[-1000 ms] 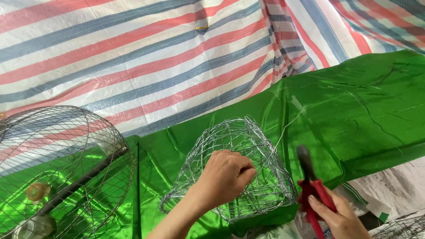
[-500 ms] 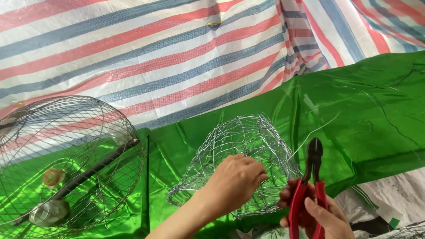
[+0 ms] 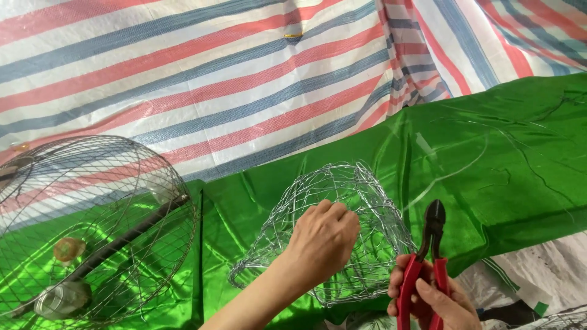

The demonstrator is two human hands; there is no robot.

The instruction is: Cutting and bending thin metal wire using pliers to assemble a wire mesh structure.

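The left hand (image 3: 321, 241) has its fingers curled together, pinching the mesh of the wire basket (image 3: 330, 235) near its upper side; the right hand (image 3: 431, 299) is closed round the red handles of the cutters (image 3: 425, 269), whose dark jaws point upward and look shut, clear of the basket and just to its right; the step in hand reads as steadying the mesh and fixing on one strand, with the tool held ready but not yet applied; the next move would call for bringing the jaws across to the pinched strand without catching its neighbours, since the wires lie close and cross irregularly. The basket lies on its side on the green sheet (image 3: 507, 159), a domed, hand-twisted web of thin bright wire, springy-looking and open; the sheet is glossy and creased; a loose wire (image 3: 452, 174) arcs over it to the right. At the left sits a larger round cage (image 3: 92, 220) of finer, regular mesh with a dark bar across it; behind hangs a woven tarp (image 3: 214, 79) striped red, blue and white.
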